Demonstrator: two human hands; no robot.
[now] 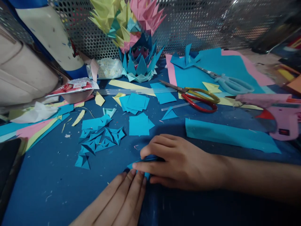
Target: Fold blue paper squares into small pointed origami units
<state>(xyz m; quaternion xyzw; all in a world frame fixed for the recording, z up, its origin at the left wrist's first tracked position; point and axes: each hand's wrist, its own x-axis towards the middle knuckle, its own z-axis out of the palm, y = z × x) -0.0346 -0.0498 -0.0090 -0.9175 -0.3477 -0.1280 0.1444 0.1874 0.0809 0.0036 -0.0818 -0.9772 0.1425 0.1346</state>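
A small folded piece of blue paper (147, 174) lies on the table, largely covered by my hands. My left hand (119, 196) reaches in from the bottom edge, its straight fingers close together and their tips holding the paper down. From the right comes my right hand (181, 161), fingers bent, with its fingertips on the same paper and touching the left fingertips. Just beyond them is a small stack of blue paper squares (139, 125). Several folded blue paper triangles (101, 138) lie in a cluster to the left.
Red-and-yellow-handled scissors (199, 99), light-blue scissors (231, 83) and a pink glue gun (279, 110) lie right. A blue paper strip (230, 135) sits beyond my right forearm. Folded-paper flowers (139, 59) stand at the back by a perforated metal panel (199, 25). A dark phone-like device (10, 166) is left.
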